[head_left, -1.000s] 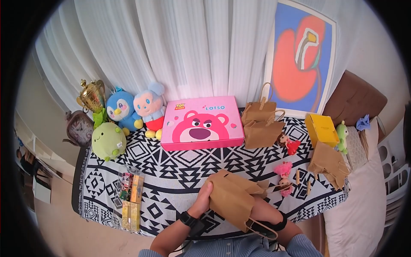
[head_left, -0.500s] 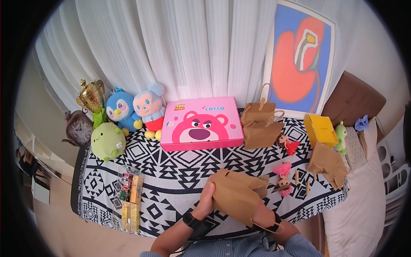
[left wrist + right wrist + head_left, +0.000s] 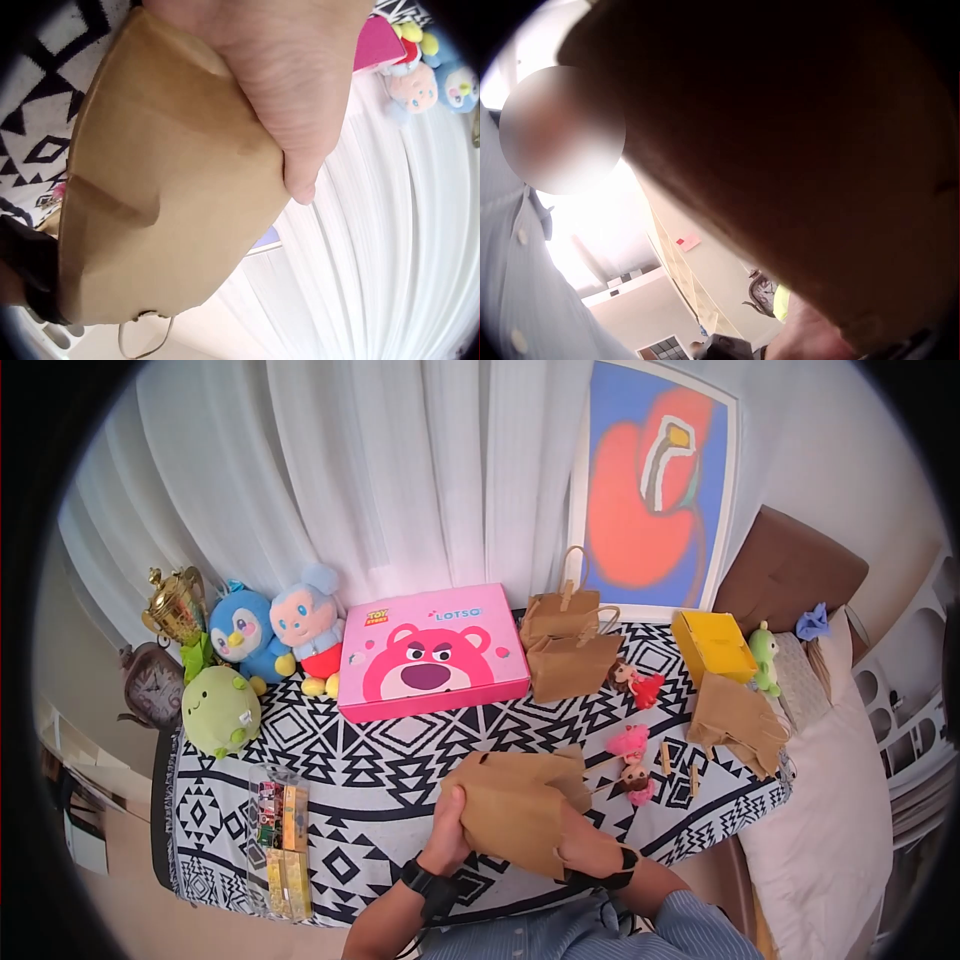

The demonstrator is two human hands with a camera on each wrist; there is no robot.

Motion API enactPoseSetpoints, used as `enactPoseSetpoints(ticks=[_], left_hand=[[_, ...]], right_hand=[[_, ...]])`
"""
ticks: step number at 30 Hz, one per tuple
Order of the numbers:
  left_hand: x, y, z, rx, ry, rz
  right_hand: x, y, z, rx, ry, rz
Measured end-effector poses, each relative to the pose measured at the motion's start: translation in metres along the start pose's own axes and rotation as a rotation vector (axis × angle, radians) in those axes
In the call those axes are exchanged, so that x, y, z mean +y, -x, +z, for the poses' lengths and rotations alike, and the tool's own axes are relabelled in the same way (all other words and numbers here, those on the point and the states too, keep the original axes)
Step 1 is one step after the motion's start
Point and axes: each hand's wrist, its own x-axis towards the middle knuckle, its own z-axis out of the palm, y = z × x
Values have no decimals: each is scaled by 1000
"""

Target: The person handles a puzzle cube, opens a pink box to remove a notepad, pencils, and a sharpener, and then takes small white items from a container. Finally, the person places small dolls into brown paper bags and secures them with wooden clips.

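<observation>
My left hand point(image 3: 447, 835) grips the closed end of a brown paper bag point(image 3: 515, 810) in the head view, with the thumb along its upper side. The left wrist view shows that hand point(image 3: 292, 82) pressed against the creased paper bag point(image 3: 165, 172), whose string handle point(image 3: 146, 343) hangs from the far edge. My right hand point(image 3: 580, 847) reaches into the bag's open end; its fingers are hidden inside, and I cannot tell whether they hold anything. Dark brown paper fills most of the right wrist view. Just right of the bag lies a pink-dressed doll point(image 3: 630, 745).
Wooden clothespins point(image 3: 694, 780) and a crumpled paper bag point(image 3: 738, 725) lie to the right, near a yellow box point(image 3: 715, 645). Behind stand a pink Lotso box point(image 3: 435, 650), paper bags point(image 3: 570, 660) and a red-dressed doll point(image 3: 637, 685). Plush toys point(image 3: 221, 710) and a clear pack point(image 3: 280, 845) are at left.
My right hand has gone further into the bag's opening. The bag has turned slightly, and its near handle has dropped out of the head view. The head view has shifted to the right.
</observation>
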Motion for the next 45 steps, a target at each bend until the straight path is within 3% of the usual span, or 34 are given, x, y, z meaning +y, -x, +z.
enactPoseSetpoints(ticks=[2,4,7,9,10,12,13,14,16,17,18,20,22,24,26,28,29,34,36,37,42,44,45], left_hand=[[1,-3,-5,14,160,-43],[5,-5,-6,31,320,-91],[14,-8,-4,13,414,-98],[14,-12,-7,97,422,-69],[16,-14,-9,94,422,-71],[20,-16,-13,126,473,-29],[20,-17,-14,122,462,-17],[20,-17,-15,124,461,-15],[18,-16,-17,103,428,-3],[15,-15,-18,106,425,-1],[10,-14,-16,55,371,21],[3,-12,-9,3,313,44],[-1,-10,-3,-109,263,95],[3,-8,-3,-87,290,42],[7,-8,-6,-114,155,45],[11,-9,-11,-83,137,30],[13,-10,-13,-56,121,14],[29,-20,-17,57,-158,181],[29,-23,-15,15,-346,515],[32,-21,-6,11,-320,573],[33,-8,-4,-74,-554,443],[27,-6,-8,5,-774,422],[30,-5,-1,61,-726,446]], right_hand=[[-4,-4,-3,84,-51,-81],[-18,-8,-10,-72,167,337],[-29,-7,-14,129,237,248],[-30,-5,-17,307,283,156],[-28,-4,-18,309,284,157],[-22,-1,-22,625,288,74],[-21,5,-21,633,274,192],[-17,6,-18,632,272,190],[-1,6,-9,566,-40,175],[9,8,-2,432,-101,270],[10,7,6,432,-103,269],[10,-2,22,538,-471,194],[8,-6,19,585,-433,205],[14,-6,14,661,-406,286],[16,-7,9,686,-355,244],[19,-5,4,633,-558,293],[17,-8,4,699,-600,294],[39,6,2,594,-457,274],[39,7,-5,551,-476,291],[38,7,-9,500,-403,282],[28,-3,-17,276,-103,156],[29,-4,-14,312,-128,152],[30,-4,-12,352,-149,150]])
